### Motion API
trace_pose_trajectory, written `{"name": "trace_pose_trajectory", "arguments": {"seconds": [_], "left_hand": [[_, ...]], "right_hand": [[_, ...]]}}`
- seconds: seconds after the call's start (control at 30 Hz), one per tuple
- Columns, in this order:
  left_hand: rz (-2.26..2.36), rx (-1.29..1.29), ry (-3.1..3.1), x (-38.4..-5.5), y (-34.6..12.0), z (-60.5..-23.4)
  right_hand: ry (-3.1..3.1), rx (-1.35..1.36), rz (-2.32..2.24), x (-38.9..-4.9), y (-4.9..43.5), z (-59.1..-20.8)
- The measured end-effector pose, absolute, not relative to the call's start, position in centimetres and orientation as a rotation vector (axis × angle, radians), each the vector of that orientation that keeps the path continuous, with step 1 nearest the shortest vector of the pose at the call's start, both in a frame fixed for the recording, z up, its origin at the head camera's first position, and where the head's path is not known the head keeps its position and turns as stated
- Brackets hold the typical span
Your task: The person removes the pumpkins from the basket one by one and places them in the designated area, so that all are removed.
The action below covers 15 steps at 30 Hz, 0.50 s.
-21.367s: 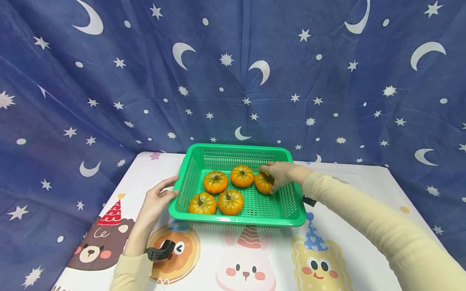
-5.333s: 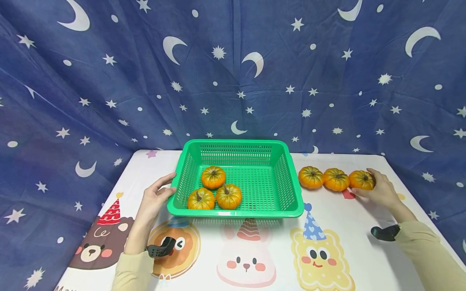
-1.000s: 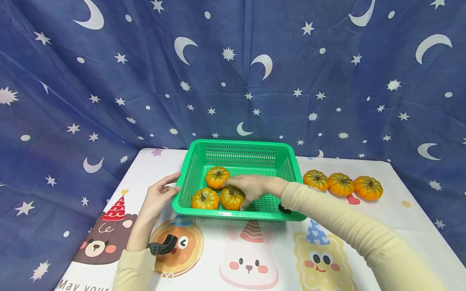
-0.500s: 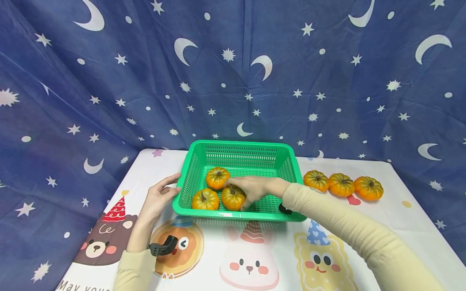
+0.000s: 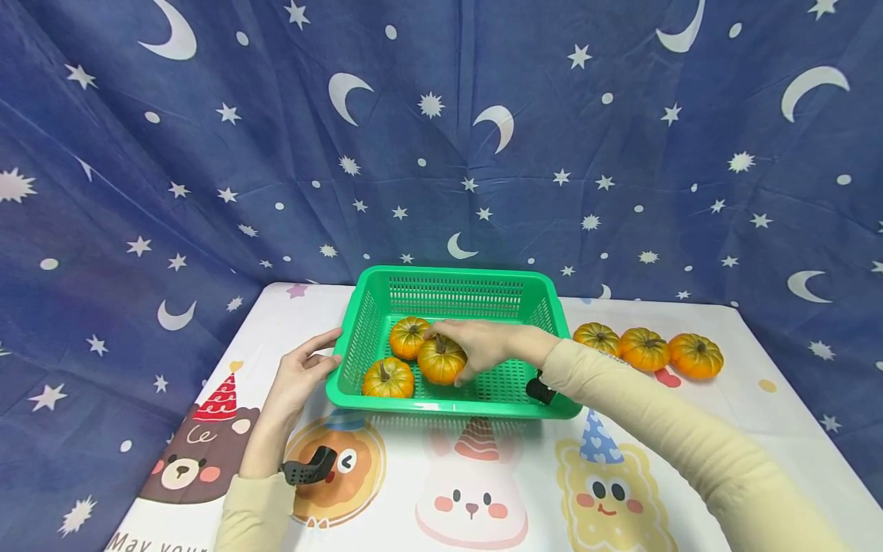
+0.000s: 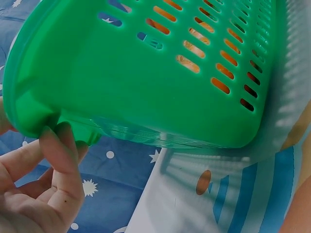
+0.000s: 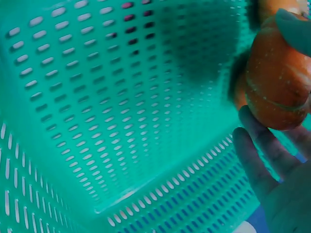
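A green plastic basket [image 5: 396, 404] with slotted walls stands on the table. My left hand [image 5: 298, 377] is at its left rim; in the left wrist view, the fingers and thumb [image 6: 60, 172] pinch the rim's edge. Inside the basket, my right hand [image 5: 483, 345] grips a small orange pumpkin [image 5: 440, 363] from the right side. The right wrist view shows this pumpkin [image 7: 277, 80] between thumb and fingers, raised above the basket's floor. Two more pumpkins lie in the left part of the basket, a rear one [image 5: 407, 337] and a front one [image 5: 388, 379].
Right of the basket, three pumpkins sit in a row on the table: a left one [image 5: 596, 336], a middle one [image 5: 645, 349] and a right one [image 5: 697, 356]. A cartoon-printed white cloth [image 5: 538, 475] covers the table. Behind hangs a blue star-and-moon curtain [image 5: 414, 115].
Since the oldest frame, two pumpkins have gone from the basket to the table row. In the last half second, my right hand has lifted the gripped pumpkin slightly. The left hand stays at the rim.
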<state>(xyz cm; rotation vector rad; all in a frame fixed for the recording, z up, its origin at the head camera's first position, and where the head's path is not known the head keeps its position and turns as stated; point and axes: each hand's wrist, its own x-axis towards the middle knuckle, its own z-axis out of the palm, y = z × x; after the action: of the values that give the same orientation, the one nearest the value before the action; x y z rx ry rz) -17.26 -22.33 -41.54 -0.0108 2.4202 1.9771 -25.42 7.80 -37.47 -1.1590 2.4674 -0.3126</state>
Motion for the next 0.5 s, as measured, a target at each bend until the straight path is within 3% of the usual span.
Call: {"name": "trace_pose_trajectory", "arguments": {"seconds": [0.5], "left_hand": [[1.977,-0.002,2.431,-17.3,-22.2,-41.6]], "right_hand": [[2.598,-1.117,-0.405,-23.7,10.3,-33.5]]}}
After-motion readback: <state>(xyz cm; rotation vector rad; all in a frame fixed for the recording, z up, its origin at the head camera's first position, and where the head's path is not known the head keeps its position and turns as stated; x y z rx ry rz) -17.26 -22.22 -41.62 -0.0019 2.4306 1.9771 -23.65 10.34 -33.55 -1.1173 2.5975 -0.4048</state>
